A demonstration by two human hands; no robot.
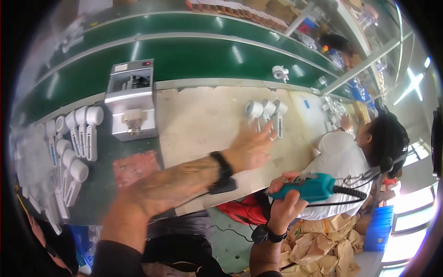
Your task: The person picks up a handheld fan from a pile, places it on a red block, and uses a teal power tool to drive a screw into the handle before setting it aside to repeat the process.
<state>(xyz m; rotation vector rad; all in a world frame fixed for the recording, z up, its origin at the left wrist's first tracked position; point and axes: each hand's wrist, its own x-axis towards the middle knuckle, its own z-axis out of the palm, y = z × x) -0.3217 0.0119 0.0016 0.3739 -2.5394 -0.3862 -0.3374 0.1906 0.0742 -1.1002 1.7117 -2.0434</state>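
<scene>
My left hand (251,147) reaches over the work surface with its fingers stretched and spread, slightly blurred. Its fingertips overlap the handles of white pieces with round heads and slotted handles, the rightmost piece (280,111) standing beside two others. Whether the fingers touch them I cannot tell. Closer to me on the right, my right hand (284,203) is wrapped round a teal electric screwdriver (310,187) with a coiled black cord. The tool lies sideways in the grip; its tip is hidden by my fingers.
A grey box-shaped machine (131,104) stands at the back left. Many similar white pieces (78,171) lie in rows along the left side, near a red mat (134,168). Behind runs a green conveyor belt (198,57) with a white part (280,73) on it. A co-worker (344,152) sits close on the right.
</scene>
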